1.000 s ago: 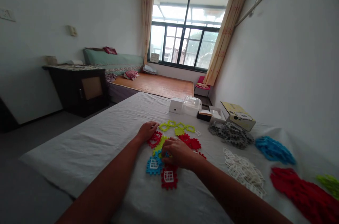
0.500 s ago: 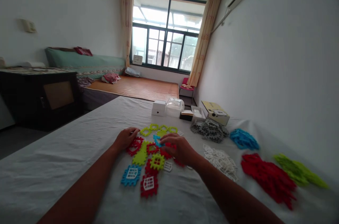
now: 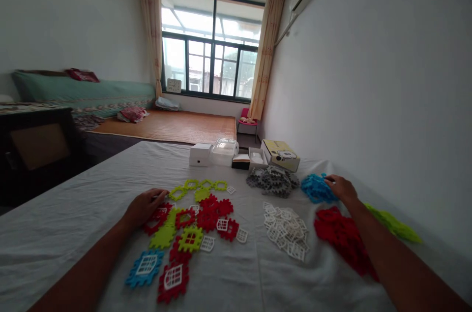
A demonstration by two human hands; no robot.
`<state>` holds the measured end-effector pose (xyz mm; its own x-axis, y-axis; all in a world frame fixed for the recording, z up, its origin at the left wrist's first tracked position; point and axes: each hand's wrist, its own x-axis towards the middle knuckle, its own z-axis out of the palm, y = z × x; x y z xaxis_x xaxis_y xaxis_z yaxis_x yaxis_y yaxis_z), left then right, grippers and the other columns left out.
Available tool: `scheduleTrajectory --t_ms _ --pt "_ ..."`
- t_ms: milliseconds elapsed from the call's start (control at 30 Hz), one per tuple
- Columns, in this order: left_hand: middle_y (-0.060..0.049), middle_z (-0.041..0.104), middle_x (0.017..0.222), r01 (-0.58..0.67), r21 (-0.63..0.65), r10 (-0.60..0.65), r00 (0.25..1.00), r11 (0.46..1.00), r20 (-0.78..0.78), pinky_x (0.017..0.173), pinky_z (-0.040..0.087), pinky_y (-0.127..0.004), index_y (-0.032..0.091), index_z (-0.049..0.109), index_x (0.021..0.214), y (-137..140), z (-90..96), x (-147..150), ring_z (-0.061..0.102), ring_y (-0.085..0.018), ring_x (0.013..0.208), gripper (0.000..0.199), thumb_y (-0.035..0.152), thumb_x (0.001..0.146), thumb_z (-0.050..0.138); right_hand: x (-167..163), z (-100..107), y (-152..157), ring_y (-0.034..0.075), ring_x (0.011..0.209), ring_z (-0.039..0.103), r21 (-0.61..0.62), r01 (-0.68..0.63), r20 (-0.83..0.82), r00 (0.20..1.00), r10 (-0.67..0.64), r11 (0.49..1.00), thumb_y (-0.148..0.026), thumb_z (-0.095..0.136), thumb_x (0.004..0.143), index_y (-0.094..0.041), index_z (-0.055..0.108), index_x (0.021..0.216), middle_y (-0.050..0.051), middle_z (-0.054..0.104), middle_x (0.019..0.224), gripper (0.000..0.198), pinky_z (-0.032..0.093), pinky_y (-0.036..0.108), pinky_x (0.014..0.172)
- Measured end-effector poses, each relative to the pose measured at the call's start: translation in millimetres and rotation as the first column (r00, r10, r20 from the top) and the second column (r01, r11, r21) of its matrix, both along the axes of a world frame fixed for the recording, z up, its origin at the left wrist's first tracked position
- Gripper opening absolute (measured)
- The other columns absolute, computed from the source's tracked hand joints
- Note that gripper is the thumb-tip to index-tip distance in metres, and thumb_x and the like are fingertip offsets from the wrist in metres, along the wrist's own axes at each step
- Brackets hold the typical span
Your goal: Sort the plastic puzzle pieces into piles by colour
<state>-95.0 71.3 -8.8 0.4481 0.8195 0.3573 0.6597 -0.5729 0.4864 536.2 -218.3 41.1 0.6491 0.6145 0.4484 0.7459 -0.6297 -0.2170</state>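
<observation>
My left hand (image 3: pixel 147 206) lies on the cloth at the left edge of the laid-out pieces, fingers loosely extended and holding nothing. Its fingertips are close to a red notched building tile (image 3: pixel 157 221) and a lime-green frame tile (image 3: pixel 177 193). At the pile of blue building tiles (image 3: pixel 317 190), my right hand (image 3: pixel 342 189) has its fingers pinched on a blue tile at the right side. Around the middle lie red tiles (image 3: pixel 208 216), lime tiles (image 3: pixel 191 238) and white window inserts (image 3: pixel 207 243). Nearer me are a blue tile (image 3: pixel 133 273) and a red tile (image 3: pixel 181 288) with white windows.
To the right are piles of white window inserts (image 3: pixel 285 231), grey tiles (image 3: pixel 275 181), red tiles (image 3: pixel 337 233) and lime tiles (image 3: pixel 394 223). Along the far edge stand a white box (image 3: pixel 199 155), a clear plastic container (image 3: pixel 224 152) and a yellow box (image 3: pixel 282 155).
My right hand has moved from the middle of the laid-out tiles to the blue pile. The blue tile under it there is gone from that spot. The view has turned right.
</observation>
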Motion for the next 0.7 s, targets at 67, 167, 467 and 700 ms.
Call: scheduleTrajectory --t_ms 67,167,467,700 --pt "-0.003 0.071 0.098 -0.003 0.006 0.003 1.000 1.000 0.002 0.081 0.046 -0.026 0.023 0.070 0.092 -2 0.8 1 0.064 -0.021 0.092 0.045 0.054 0.080 0.040 -11 2 13 0.026 0.086 0.065 0.030 -0.002 0.031 1.000 0.002 1.000 -0.036 0.050 0.078 -0.016 0.067 0.097 0.014 0.069 0.099 0.033 0.047 0.034 0.072" --pt "-0.003 0.071 0.096 -0.006 0.019 0.005 1.000 1.000 0.005 0.079 0.046 -0.026 0.023 0.070 0.091 -8 3.0 2 0.064 -0.020 0.090 0.043 0.051 0.082 0.039 -78 11 50 0.023 0.081 0.065 0.137 -0.229 0.076 0.973 0.220 0.964 -0.036 0.044 0.083 -0.015 0.064 0.104 0.014 0.066 0.104 0.036 0.047 0.035 0.076" --pt "-0.005 0.072 0.093 -0.013 0.000 0.013 0.998 1.000 0.054 0.072 0.044 -0.023 0.019 0.071 0.090 -18 2.3 2 0.063 -0.017 0.085 0.040 0.040 0.086 0.037 -421 9 69 0.019 0.104 0.054 -0.011 -0.977 -0.229 0.210 0.950 0.214 -0.038 0.056 0.082 -0.026 0.057 0.116 0.005 0.065 0.109 0.035 0.042 0.033 0.089" --pt "-0.007 0.072 0.091 0.006 -0.006 -0.006 0.996 1.000 0.094 0.070 0.043 -0.024 0.019 0.071 0.091 -20 -0.5 -1 0.063 -0.017 0.081 0.036 0.038 0.087 0.041 -500 -4 84 0.030 0.107 0.048 -0.265 -0.922 -0.208 0.342 0.917 0.283 -0.051 0.066 0.069 -0.023 0.050 0.119 0.010 0.060 0.112 0.060 0.036 0.047 0.090"
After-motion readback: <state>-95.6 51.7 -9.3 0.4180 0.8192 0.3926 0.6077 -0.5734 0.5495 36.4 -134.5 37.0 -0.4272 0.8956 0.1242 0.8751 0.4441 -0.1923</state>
